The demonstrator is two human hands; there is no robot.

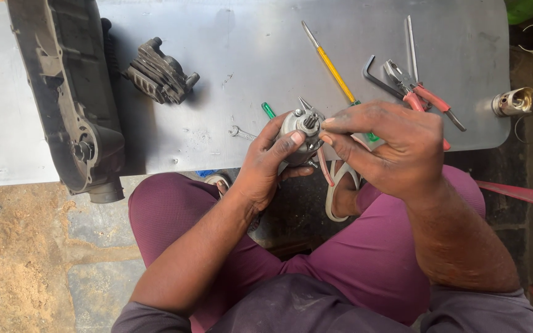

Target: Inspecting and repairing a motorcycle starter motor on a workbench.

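My left hand grips a small grey metal motor part with a toothed shaft at its top. My right hand is closed around the red-handled pliers, whose pointed tips stick out beside the part's shaft; its fingertips touch the top of the part. Both hands are held over the near edge of a grey metal sheet, above my knees in maroon trousers.
On the sheet lie a long dark engine cover, a dark brake caliper, a yellow screwdriver, a green-handled tool, a small spanner, an Allen key and red-handled pliers. A metal cylinder lies on the ground at right.
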